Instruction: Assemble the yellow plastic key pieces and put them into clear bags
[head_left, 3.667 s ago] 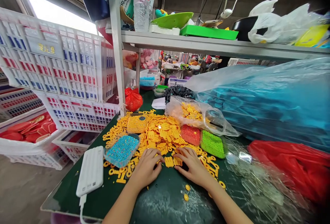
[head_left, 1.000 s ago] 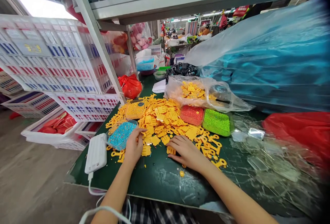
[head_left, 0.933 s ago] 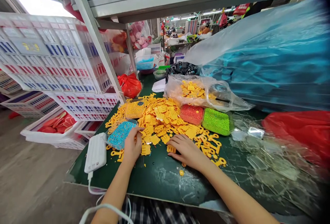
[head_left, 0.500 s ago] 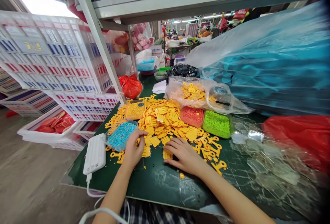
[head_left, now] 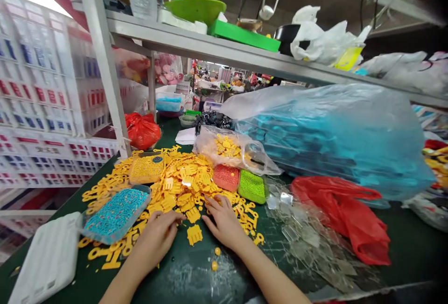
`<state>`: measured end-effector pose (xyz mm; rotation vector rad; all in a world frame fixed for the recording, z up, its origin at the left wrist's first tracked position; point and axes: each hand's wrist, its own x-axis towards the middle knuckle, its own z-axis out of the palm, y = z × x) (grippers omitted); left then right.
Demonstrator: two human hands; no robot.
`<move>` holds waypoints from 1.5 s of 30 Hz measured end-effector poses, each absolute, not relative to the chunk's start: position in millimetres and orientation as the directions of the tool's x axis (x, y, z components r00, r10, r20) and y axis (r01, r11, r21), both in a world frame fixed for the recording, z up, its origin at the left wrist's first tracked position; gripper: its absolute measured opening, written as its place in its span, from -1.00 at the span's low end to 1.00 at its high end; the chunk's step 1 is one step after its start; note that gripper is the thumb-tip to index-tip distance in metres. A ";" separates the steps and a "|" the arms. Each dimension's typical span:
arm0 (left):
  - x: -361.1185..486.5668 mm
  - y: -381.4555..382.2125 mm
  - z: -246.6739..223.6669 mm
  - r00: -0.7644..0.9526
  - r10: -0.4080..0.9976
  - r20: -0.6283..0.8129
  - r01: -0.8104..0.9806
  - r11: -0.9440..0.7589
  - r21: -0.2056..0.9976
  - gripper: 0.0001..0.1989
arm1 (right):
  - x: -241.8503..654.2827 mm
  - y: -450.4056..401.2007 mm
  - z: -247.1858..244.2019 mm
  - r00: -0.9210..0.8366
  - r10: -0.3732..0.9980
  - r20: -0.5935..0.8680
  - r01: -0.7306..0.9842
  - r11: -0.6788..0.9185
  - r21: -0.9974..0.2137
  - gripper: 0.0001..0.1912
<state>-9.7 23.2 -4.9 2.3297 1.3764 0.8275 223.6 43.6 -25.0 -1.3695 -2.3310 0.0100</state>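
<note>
A loose pile of flat yellow plastic pieces [head_left: 189,173] spreads over the green tabletop. My left hand [head_left: 156,236] rests at the pile's near left edge, fingers bent forward and thumb a little apart, with nothing visible in it. At the near right edge, my right hand [head_left: 224,222] has its fingers spread, the tips touching the yellow pieces. One comb-shaped yellow piece [head_left: 194,234] lies flat between the hands. Two round yellow beads [head_left: 214,265] sit nearer to me. A clear box of blue beads [head_left: 117,213] stands left of my left hand.
Boxes of yellow [head_left: 147,168], red [head_left: 227,177] and green beads [head_left: 252,186] ring the pile. Clear plastic pieces [head_left: 308,234] and a red bag [head_left: 346,215] lie right. A large blue-filled bag [head_left: 332,141] stands behind. A white power bank [head_left: 49,257] lies left; a shelf [head_left: 210,43] crosses above.
The view has swung right and up. My right hand has come off the comb-shaped yellow piece, which now lies uncovered between both hands. A second yellow bead shows near the first.
</note>
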 end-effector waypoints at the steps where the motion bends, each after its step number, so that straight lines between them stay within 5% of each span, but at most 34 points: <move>1: -8.7 23.0 -4.8 0.388 0.868 0.310 0.693 -0.497 0.522 -0.69 | 223.6 42.8 -24.6 -0.421 0.829 0.368 0.824 0.519 -0.227 -0.68; 11: -2.9 19.3 -5.6 0.420 0.850 0.317 0.617 -0.524 0.587 -0.69 | 227.8 55.8 -36.6 -0.407 0.685 0.604 0.606 0.698 -0.383 -0.75; 18: 18.8 42.2 7.3 0.511 0.825 0.241 0.593 -0.541 0.596 -0.70 | 224.2 48.3 -29.3 -0.448 0.663 0.600 0.478 0.745 -0.465 -0.76; 25: 19.2 46.9 -2.6 0.490 0.855 0.170 0.552 -0.456 0.698 -0.82 | 218.7 40.1 -35.2 -0.398 0.751 0.527 0.401 0.659 -0.636 -0.84; 30: 17.2 39.1 -2.7 0.394 0.909 0.134 0.475 -0.326 0.818 -0.74 | 212.7 34.5 -36.9 -0.336 0.813 0.475 0.276 0.567 -0.776 -0.91; 34: 19.3 39.1 4.0 0.507 0.862 -0.019 0.381 -0.204 0.902 -0.66 | 210.9 33.9 -33.0 -0.205 0.870 0.448 0.180 0.483 -0.857 -0.87; 38: 16.5 42.6 6.8 0.524 0.849 -0.060 0.378 -0.169 0.910 -0.63 | 214.9 33.7 -27.0 -0.172 0.856 0.488 0.322 0.517 -0.793 -0.86; 41: 7.4 45.9 9.3 0.428 0.903 -0.043 0.437 -0.165 0.884 -0.63 | 220.1 31.7 -19.9 -0.323 0.798 0.509 0.472 0.602 -0.644 -0.80; 45: -5.6 49.1 13.7 0.365 0.931 -0.007 0.506 -0.192 0.841 -0.62 | 223.0 27.5 -12.9 -0.528 0.772 0.354 0.593 0.633 -0.498 -0.53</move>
